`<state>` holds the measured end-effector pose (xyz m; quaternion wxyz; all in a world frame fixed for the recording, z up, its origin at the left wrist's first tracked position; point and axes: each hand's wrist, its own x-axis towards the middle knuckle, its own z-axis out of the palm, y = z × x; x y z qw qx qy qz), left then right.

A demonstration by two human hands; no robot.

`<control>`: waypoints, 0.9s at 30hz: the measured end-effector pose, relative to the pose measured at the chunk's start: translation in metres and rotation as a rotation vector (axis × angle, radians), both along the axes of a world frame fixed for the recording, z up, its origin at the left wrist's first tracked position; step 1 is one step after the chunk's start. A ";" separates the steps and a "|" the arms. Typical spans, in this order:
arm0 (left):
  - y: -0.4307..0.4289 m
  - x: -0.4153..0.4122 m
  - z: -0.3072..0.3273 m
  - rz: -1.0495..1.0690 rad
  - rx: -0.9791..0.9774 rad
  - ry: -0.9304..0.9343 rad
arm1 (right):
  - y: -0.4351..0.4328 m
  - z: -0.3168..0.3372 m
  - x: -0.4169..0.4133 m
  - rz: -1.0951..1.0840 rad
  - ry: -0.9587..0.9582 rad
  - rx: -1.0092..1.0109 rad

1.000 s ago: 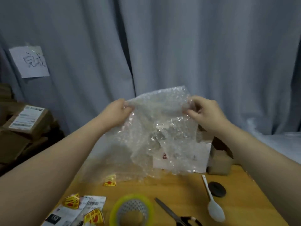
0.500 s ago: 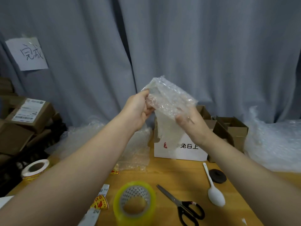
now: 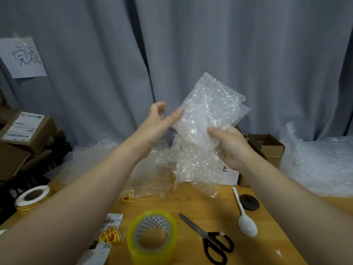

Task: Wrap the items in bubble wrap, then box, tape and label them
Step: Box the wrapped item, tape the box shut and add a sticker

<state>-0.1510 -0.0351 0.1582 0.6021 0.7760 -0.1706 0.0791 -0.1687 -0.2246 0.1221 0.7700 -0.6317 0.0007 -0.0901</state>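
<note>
A folded sheet of clear bubble wrap hangs in the air above the wooden table. My right hand grips its lower right side, thumb on the front. My left hand is at the sheet's left edge with fingers stretched out, touching it. A white plastic spoon and a black round disc lie on the table at the right. A yellowish roll of packing tape stands at the front. A white box sits behind the wrap, mostly hidden.
Black-handled scissors lie beside the tape. Labels and red-yellow stickers lie front left, a label roll at the far left. Open cardboard boxes stand back right, more bubble wrap beyond them. Labelled cartons are stacked left.
The wrap has been folded from a wide spread sheet into a narrower piece. My left hand has let go and opened beside it; my right hand has shifted lower on the sheet.
</note>
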 end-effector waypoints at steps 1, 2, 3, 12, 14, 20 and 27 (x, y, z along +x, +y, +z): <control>0.001 0.001 -0.005 -0.084 0.052 0.088 | 0.002 0.000 -0.001 0.022 0.015 0.038; 0.001 -0.001 -0.010 -0.184 0.085 0.171 | 0.005 0.000 -0.002 0.044 0.020 0.063; 0.000 -0.003 -0.015 -0.263 0.095 0.227 | 0.009 0.001 -0.003 0.076 0.022 0.096; 0.000 0.004 -0.041 -0.077 -0.061 0.086 | 0.015 0.001 0.001 -0.173 -0.071 0.144; 0.004 0.006 -0.042 -0.071 -0.098 0.093 | 0.007 -0.001 0.007 -0.349 -0.075 0.014; 0.008 0.009 -0.044 0.071 -0.171 0.119 | -0.003 0.004 0.000 -0.432 -0.662 -1.010; -0.006 -0.013 -0.023 -0.452 -0.065 -0.057 | 0.006 0.002 -0.003 0.165 -0.364 -0.974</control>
